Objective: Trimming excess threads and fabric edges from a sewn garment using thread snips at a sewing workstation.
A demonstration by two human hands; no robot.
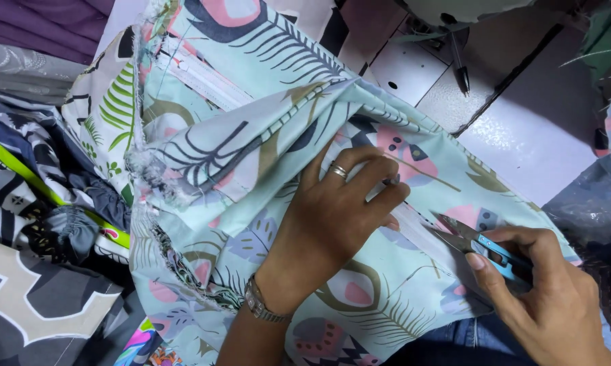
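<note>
Centrally, a large piece of pale blue patterned fabric [251, 203] (printed with feathers, leaves and pink shapes) lies bunched and folded across the white surface [522, 142], covering most of the view. A white zipper tape [197, 74] runs along its upper fold, and a frayed raw edge shows at the left side. Dark grey and black printed cloth [41, 271] is piled to the left of it, touching its edge. Part of a sewing machine [448, 41] sits at the top, with its needle area just beyond the fabric.

The left hand [339, 217] rests palm-down on the fabric, fingers curled and pinching a seam near the middle; it wears a ring, and a metal wristwatch [261, 301] circles the wrist.

The right hand [549, 298] grips a pair of blue thread snips [478, 240], blades parted slightly and pointed toward the seam, just beside the left fingertips.
</note>
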